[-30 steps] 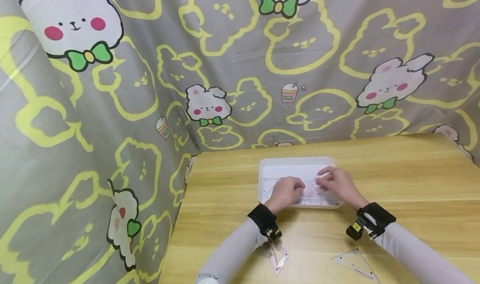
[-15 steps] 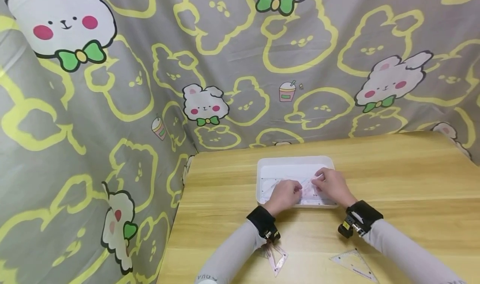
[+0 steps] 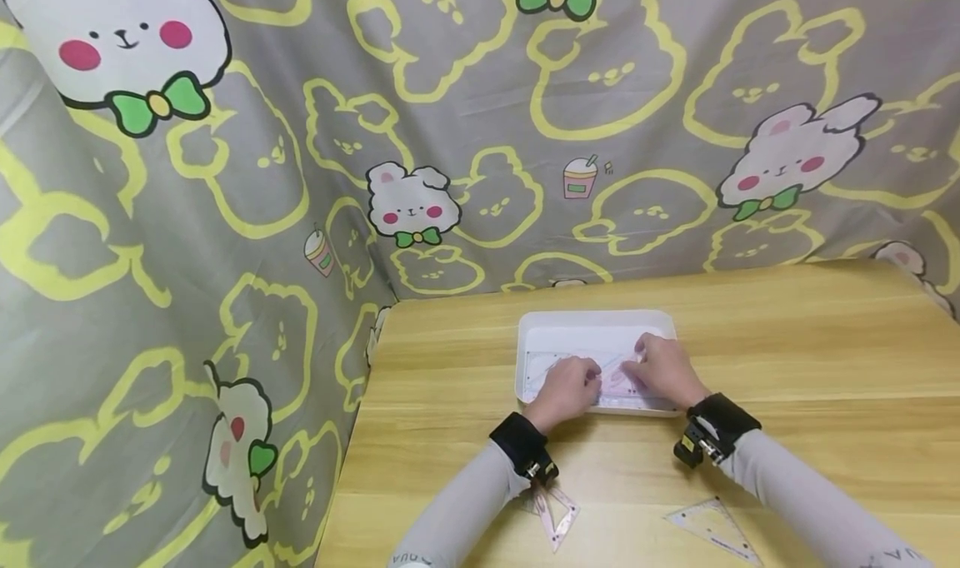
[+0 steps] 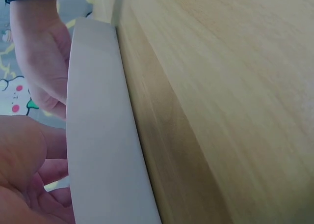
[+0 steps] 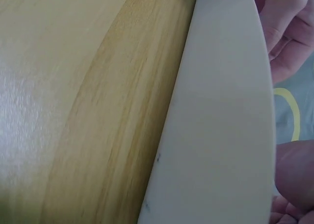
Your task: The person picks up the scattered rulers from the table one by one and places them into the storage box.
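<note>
Both hands are down in the white tray, far centre of the wooden table. Left hand and right hand sit on the clear rulers lying flat in the tray, fingers curled over them. I can't tell whether either hand is pinching a ruler or just resting on it; the wrist views only show the tray's outer wall and fingertips behind it.

My read: this is the seat-and-square step, getting the flat pieces to lie stacked inside the rim. The next move calls for a clean release without dragging a ruler up the wall.

Pink set square sits at the near edge by the left sleeve, clear set square near the right sleeve, both well apart from the tray.

Versus a second ago: hands have barely shifted, right hand pulled slightly toward me, tray and set squares unmoved.
</note>
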Action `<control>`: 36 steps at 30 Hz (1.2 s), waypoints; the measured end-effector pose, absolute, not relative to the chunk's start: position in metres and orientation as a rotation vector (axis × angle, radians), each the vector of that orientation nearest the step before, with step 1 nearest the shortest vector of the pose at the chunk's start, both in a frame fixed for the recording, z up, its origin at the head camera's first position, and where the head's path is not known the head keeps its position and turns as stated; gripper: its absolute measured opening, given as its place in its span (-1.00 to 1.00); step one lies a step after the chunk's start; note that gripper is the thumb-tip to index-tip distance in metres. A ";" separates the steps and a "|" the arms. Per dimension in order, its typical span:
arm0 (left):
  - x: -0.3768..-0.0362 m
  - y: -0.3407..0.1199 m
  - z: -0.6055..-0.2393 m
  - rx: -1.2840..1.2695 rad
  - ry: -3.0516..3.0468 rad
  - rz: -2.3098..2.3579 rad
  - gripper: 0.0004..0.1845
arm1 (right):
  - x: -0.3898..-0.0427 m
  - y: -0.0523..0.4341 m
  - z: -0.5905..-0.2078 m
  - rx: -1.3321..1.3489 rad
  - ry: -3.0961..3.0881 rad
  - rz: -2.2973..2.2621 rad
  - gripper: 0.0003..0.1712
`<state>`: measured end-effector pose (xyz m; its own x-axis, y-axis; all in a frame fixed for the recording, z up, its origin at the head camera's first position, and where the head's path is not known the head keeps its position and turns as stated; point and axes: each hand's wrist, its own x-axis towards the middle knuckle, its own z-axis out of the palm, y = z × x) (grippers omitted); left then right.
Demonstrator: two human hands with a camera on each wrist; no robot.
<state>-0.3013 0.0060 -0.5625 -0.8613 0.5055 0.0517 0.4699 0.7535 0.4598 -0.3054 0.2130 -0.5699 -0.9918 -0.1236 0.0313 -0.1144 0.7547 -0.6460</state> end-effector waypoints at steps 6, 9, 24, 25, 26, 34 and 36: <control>-0.298 0.005 -0.563 0.790 2.858 0.770 -0.76 | -0.305 0.211 -0.570 -0.216 2.962 -1.049 -0.54; -0.295 0.005 -0.562 0.784 2.856 0.759 -0.76 | -0.304 0.209 -0.569 -0.210 2.952 -1.052 -0.56; -0.292 0.002 -0.563 0.747 2.866 0.779 -0.77 | -0.297 0.200 -0.566 -0.189 2.885 -1.078 -0.47; -0.292 0.002 -0.562 0.746 2.869 0.777 -0.77 | -0.296 0.199 -0.566 -0.191 2.881 -1.080 -0.47; -0.291 0.001 -0.562 0.746 2.874 0.775 -0.77 | -0.295 0.199 -0.566 -0.190 2.878 -1.082 -0.47; -0.286 -0.015 -0.551 0.753 2.895 0.907 -0.76 | -0.284 0.200 -0.558 -0.236 2.884 -1.155 -0.49; -0.284 -0.022 -0.547 0.756 2.890 0.955 -0.76 | -0.280 0.200 -0.555 -0.254 2.891 -1.182 -0.51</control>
